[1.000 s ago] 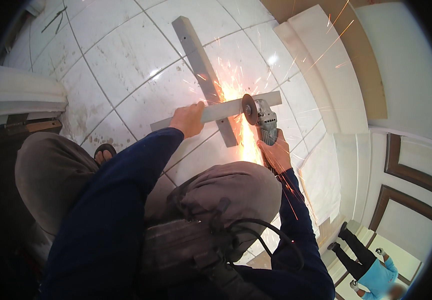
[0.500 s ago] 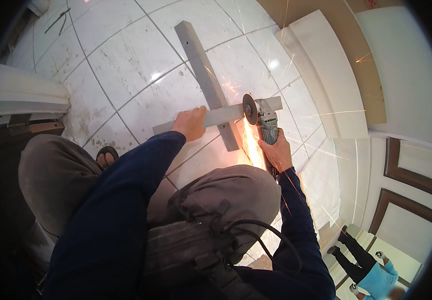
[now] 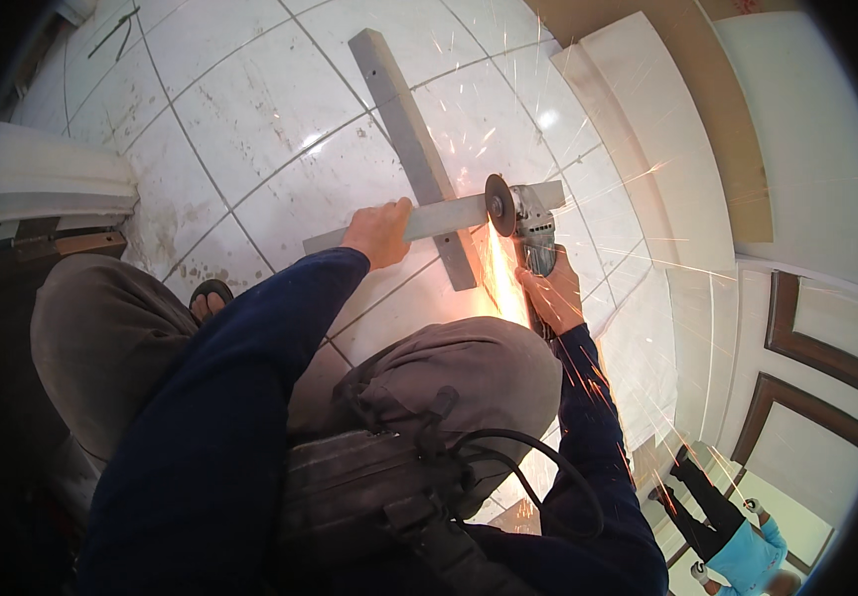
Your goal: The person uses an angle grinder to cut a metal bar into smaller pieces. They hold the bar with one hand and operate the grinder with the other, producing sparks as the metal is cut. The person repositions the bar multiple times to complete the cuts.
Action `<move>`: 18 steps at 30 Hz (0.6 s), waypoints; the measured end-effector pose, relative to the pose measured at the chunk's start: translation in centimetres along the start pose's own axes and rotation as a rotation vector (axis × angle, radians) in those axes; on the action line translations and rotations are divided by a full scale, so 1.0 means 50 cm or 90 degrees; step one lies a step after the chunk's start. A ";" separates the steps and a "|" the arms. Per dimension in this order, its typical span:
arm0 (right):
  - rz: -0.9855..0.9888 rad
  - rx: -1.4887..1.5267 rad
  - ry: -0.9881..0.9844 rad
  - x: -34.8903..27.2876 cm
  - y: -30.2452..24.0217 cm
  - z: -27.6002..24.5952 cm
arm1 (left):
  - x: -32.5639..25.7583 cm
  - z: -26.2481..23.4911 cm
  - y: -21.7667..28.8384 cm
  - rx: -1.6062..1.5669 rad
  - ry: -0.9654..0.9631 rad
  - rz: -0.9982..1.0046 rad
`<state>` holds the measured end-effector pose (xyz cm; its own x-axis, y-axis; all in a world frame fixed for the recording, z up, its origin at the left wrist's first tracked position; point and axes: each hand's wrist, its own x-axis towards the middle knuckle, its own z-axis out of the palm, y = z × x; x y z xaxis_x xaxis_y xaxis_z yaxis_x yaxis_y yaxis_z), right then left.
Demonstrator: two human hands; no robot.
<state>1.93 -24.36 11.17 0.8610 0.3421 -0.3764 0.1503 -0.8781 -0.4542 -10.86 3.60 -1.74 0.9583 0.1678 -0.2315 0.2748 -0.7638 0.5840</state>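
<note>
Left hand [image 3: 379, 234] clasping flat grey metal bar [image 3: 449, 215], right hand [image 3: 557, 292] gripping grey angle grinder [image 3: 535, 223], we're risking kickback from bar slippage.

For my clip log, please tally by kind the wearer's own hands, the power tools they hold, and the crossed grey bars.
Hands, the left hand and the right hand: 2
Power tools, an angle grinder: 1
Grey bars, the upper bar and the lower bar: 2
Total: 5
</note>
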 end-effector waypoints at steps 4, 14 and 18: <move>0.006 -0.054 0.006 0.022 0.009 0.010 | 0.000 -0.004 -0.001 -0.006 -0.004 0.002; 0.016 -0.045 0.008 -0.006 0.002 0.000 | 0.001 -0.001 -0.003 -0.011 -0.004 0.000; 0.035 -0.058 0.002 -0.006 0.016 0.003 | 0.003 -0.003 0.000 -0.008 -0.012 -0.008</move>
<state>1.73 -25.12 10.80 0.8704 0.2914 -0.3968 0.1459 -0.9225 -0.3574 -10.71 3.70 -1.66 0.9533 0.1654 -0.2527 0.2873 -0.7540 0.5907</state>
